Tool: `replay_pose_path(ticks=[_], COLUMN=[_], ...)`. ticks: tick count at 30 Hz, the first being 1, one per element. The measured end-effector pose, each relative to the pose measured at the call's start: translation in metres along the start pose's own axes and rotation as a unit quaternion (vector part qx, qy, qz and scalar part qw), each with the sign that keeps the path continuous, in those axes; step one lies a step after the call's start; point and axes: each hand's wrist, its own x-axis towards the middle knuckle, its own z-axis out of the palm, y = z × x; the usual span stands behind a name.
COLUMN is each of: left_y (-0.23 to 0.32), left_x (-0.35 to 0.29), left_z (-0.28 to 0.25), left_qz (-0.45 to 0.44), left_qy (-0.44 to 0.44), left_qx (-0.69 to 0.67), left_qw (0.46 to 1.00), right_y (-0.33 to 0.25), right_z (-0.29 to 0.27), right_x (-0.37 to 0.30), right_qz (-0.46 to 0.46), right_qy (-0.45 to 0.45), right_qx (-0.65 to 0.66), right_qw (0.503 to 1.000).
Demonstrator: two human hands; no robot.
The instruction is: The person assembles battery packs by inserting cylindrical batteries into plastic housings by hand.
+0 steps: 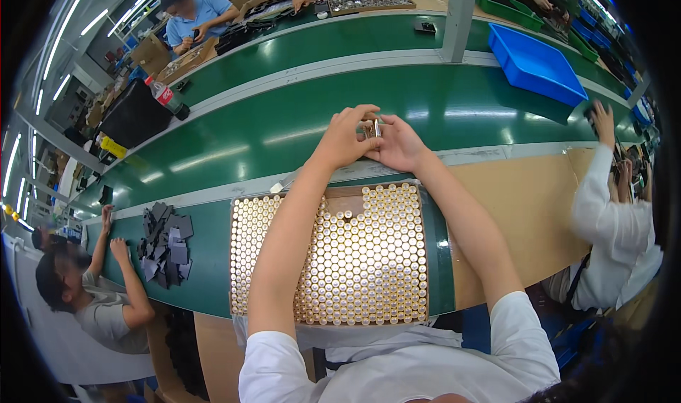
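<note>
You're pinching small metal pieces [377, 129] beyond the carton [344, 204] with your left hand [344, 141]; right hand [401, 146] cups alongside, likely steadying, its grip partly hidden. Gold-rimmed cylinders [362, 261] stand packed inside the carton, presumably bracing each other upright. Dark flat pieces [167, 243] lie heaped left of it.

Green bench [207, 261]: bears shallow box [342, 204] of gold-rimmed round pieces [369, 261]; heap of dark flat pieces [164, 243], possibly foam; brown cardboard sheet [518, 197].
</note>
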Motion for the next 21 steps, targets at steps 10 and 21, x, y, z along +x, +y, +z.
replay_pose_path(ticks=[10, 21], left_y=[-0.007, 0.004], left_x=[-0.001, 0.002], left_z=[-0.006, 0.002], left_qz=[-0.027, -0.045], left_qy=[-0.069, -0.064], left_qx=[-0.007, -0.077], left_qw=[0.997, 0.994], right_y=[-0.003, -0.005], right_z=[0.0, -0.003], right_x=[-0.003, -0.004], right_qz=[-0.014, 0.008], right_qy=[0.006, -0.051], right_qx=[-0.023, -0.001], right_qw=[1.0, 0.999])
